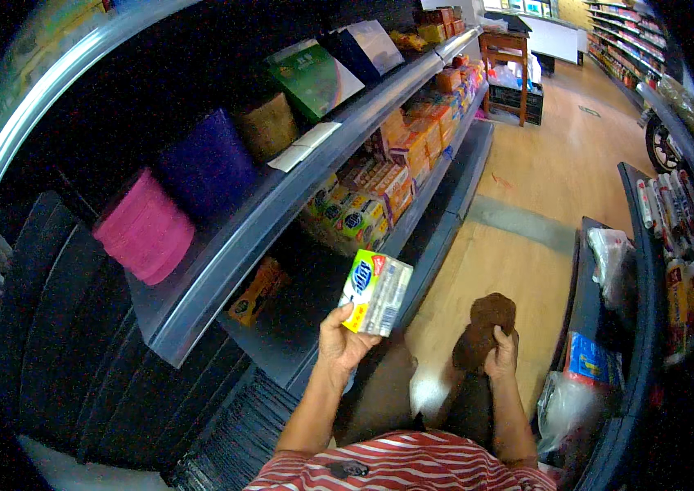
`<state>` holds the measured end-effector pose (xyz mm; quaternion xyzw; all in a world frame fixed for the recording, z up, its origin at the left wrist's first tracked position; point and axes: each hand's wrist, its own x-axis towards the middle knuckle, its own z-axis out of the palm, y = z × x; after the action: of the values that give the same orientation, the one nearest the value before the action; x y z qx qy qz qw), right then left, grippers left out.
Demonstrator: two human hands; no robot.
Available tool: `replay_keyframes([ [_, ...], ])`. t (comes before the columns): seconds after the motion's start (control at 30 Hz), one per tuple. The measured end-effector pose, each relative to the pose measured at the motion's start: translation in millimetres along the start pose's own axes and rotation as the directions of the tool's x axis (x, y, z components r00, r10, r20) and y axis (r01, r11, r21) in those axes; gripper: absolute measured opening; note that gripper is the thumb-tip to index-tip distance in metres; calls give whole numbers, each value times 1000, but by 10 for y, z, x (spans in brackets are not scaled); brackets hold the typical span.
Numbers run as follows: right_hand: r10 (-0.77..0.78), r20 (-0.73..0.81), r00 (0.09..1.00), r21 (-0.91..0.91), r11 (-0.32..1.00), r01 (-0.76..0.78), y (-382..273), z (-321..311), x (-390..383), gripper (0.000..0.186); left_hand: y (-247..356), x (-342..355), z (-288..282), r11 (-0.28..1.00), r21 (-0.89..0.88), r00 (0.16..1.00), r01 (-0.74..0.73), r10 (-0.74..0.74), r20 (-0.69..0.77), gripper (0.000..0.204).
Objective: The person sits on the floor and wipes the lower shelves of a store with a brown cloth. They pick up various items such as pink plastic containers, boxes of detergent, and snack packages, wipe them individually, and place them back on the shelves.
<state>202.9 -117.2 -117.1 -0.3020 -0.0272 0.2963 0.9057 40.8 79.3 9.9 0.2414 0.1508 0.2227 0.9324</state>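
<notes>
My left hand (pixel 343 342) grips a wrapped soap pack (pixel 377 292) by its lower left edge, thumb on the front. The wrapper is white, green and yellow with a barcode. It is tilted up in front of the lower shelf. Similar packs (pixel 355 214) sit on that shelf, just beyond it. Closed round a bunched brown cloth (pixel 486 327), my right hand (pixel 502 353) is held low over the floor, to the right of my legs. Part of the cloth hangs below the fingers.
The upper shelf (pixel 281 204) holds a pink spool (pixel 146 229), a blue block (pixel 208 159) and a green box (pixel 310 78). Orange boxes (pixel 420 147) line the lower shelf. A right-hand rack (pixel 649 245) carries bagged goods. A wooden stool (pixel 518 74) stands far down the aisle.
</notes>
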Motion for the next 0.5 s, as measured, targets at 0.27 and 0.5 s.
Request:
replay_keyframes([
  [0.27, -211, 300, 930, -624, 694, 359, -19, 955, -603, 39, -441, -108, -6, 995, 6, 995, 100, -100, -1, 45],
  [0.5, -393, 713, 580, -616, 43, 787, 113, 1131, -612, 38, -616, -194, 35, 990, 13, 990, 141, -140, -15, 49],
])
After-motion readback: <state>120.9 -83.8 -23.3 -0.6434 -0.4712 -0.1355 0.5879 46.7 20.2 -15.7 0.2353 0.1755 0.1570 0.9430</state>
